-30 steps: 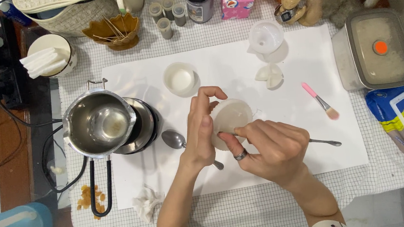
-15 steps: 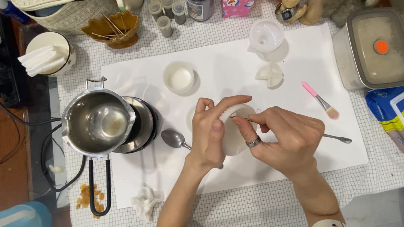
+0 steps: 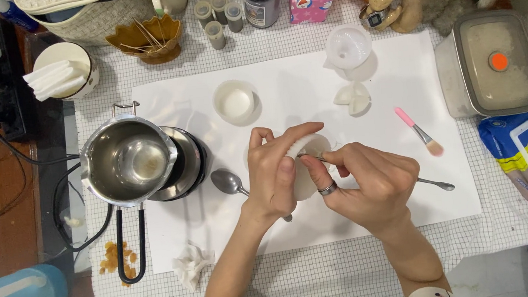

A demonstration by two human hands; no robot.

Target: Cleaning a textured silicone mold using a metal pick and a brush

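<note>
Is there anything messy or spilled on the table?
Yes. Brownish crumbs are scattered on the checked cloth beside the pot handle, and a crumpled tissue lies nearby. A broken white piece sits on the white sheet.

glossy metal pot, matt paper sheet

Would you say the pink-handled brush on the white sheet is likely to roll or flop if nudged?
The pink-handled brush looks slim and light, so it would probably slide easily. Its handle seems stiff; only the bristle tip should bend. Lying flat, it may roll slightly.
</note>
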